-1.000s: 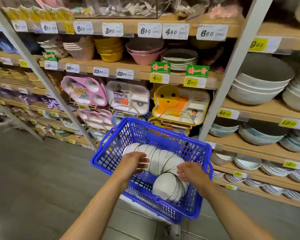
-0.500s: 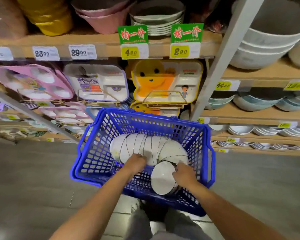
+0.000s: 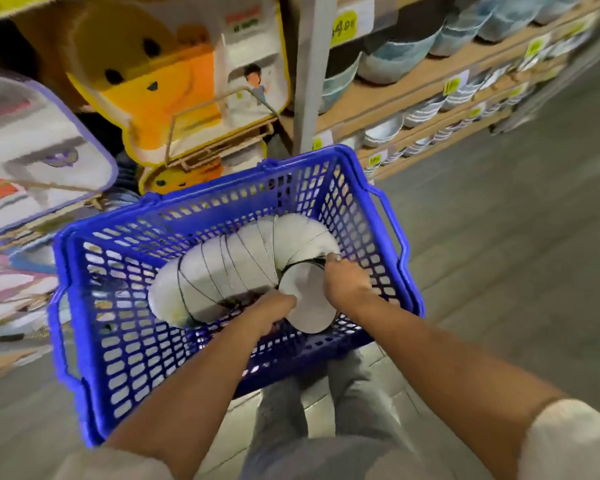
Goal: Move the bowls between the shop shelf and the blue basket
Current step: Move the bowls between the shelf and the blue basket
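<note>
Blue perforated plastic basket (image 3: 201, 206): lattice walls, moulded side handles, centre frame over a grey tiled floor (image 3: 499, 237).

Inside it: stack of white glazed bowls with thin dark lines (image 3: 243, 261), nested, lying on its side in a curved arc from near left to far right.

Left hand (image 3: 278, 306): fingers curled round the stack's near underside.

Right hand (image 3: 347, 282): clamped on the rim of the end bowl, whose smooth round face points near.

Far right: wooden shop shelf (image 3: 413, 84) with blue-grey ceramic bowls (image 3: 395, 60). Far left: yellow bear-faced divided tray (image 3: 146, 91). Picture blurred.
</note>
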A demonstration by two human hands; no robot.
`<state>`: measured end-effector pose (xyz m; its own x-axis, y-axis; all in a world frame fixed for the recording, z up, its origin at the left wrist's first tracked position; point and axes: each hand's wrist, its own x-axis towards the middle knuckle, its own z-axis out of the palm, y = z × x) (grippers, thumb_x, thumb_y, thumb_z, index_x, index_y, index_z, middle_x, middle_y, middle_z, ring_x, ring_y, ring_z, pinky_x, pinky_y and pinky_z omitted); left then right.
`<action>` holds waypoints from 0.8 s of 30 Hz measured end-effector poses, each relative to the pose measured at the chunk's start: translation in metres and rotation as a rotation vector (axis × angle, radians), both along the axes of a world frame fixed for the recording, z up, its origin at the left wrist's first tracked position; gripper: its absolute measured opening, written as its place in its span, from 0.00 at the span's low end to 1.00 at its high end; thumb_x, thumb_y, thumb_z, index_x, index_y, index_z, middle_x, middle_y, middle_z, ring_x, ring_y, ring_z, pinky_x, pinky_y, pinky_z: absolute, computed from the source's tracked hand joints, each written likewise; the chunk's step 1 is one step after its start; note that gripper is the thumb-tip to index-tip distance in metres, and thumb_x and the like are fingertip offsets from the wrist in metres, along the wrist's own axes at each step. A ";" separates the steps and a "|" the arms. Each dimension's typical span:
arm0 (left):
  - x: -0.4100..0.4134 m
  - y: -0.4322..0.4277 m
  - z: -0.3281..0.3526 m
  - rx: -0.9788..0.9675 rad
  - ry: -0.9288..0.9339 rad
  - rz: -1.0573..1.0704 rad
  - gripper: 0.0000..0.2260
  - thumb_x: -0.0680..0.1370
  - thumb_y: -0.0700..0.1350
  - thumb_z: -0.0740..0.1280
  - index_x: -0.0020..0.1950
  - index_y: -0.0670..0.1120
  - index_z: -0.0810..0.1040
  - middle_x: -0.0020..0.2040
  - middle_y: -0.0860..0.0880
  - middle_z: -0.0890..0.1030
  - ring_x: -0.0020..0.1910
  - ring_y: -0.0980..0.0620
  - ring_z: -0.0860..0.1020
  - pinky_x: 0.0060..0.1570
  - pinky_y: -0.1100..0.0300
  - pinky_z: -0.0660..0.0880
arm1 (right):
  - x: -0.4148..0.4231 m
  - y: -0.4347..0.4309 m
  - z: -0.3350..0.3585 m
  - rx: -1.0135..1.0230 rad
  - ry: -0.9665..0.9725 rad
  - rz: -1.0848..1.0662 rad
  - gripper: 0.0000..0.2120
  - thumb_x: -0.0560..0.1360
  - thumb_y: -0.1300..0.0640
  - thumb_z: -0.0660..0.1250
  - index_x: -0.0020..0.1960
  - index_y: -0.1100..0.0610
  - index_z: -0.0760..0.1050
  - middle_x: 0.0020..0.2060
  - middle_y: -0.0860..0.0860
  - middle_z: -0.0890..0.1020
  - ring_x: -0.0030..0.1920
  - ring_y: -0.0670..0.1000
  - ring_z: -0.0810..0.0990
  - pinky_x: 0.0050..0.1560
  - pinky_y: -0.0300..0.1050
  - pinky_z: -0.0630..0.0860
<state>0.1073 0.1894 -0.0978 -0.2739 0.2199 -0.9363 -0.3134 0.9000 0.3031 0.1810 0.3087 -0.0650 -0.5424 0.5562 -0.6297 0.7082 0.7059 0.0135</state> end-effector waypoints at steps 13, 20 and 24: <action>-0.001 0.009 -0.023 0.080 -0.081 0.252 0.10 0.77 0.36 0.60 0.57 0.43 0.67 0.45 0.43 0.76 0.46 0.43 0.76 0.40 0.56 0.75 | -0.007 -0.002 -0.002 0.044 -0.025 0.163 0.34 0.73 0.70 0.64 0.75 0.59 0.54 0.57 0.59 0.79 0.58 0.60 0.79 0.50 0.51 0.76; -0.007 0.001 -0.005 0.076 -0.126 0.238 0.16 0.77 0.40 0.61 0.65 0.40 0.69 0.54 0.40 0.77 0.50 0.40 0.78 0.44 0.51 0.78 | -0.011 0.002 0.008 -0.029 -0.060 0.152 0.35 0.75 0.69 0.61 0.77 0.55 0.51 0.60 0.60 0.77 0.59 0.61 0.77 0.51 0.53 0.76; -0.008 -0.005 0.005 0.044 -0.030 0.205 0.17 0.77 0.41 0.62 0.65 0.38 0.71 0.53 0.40 0.77 0.55 0.39 0.77 0.58 0.47 0.76 | -0.014 0.007 0.017 -0.084 -0.038 0.164 0.32 0.76 0.69 0.60 0.77 0.54 0.54 0.61 0.59 0.77 0.61 0.60 0.77 0.54 0.55 0.77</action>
<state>0.0989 0.1846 -0.0927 -0.2893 0.2034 -0.9354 -0.4978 0.8027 0.3285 0.1666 0.3155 -0.0478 -0.5963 0.4069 -0.6920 0.5837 0.8115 -0.0258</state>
